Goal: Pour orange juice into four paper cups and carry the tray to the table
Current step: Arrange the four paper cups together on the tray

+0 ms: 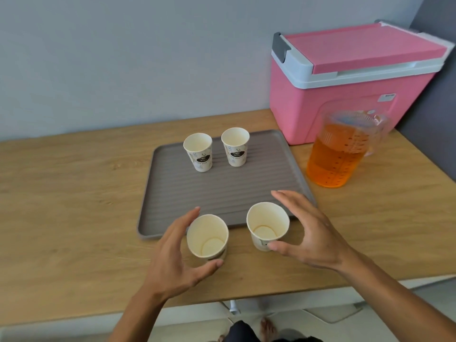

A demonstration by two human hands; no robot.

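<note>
Standing at the tray's [222, 191] near edge are two empty paper cups, the near left cup [207, 236] at the rim toward the near left corner and the near right cup [267, 225] beside it toward the near right corner; whether their bases sit inside the rim or just off it on the wood cannot be told from this angle. The left hand [177, 255] curves around the near left cup with fingers spread, its thumb tip against the cup's near side and its fingers along the far left, a loose wide-open cradle rather than a firm clasp. The right hand [311, 233] does the same at the near right cup, thumb tip touching the cup's near wall, fingers arched open on its right side, apart from the rim. Two more paper cups, the far left cup [198, 151] and the far right cup [235, 146], stand upright side by side near the tray's far edge, both empty. The grey ribbed tray lies in the middle of the wooden tabletop [74, 206]. Off the tray's right edge stands a clear pitcher [338, 156] holding orange juice, and just behind it, at the tabletop's far right corner, sits a pink cooler box [345, 77] with its lid closed.
</note>
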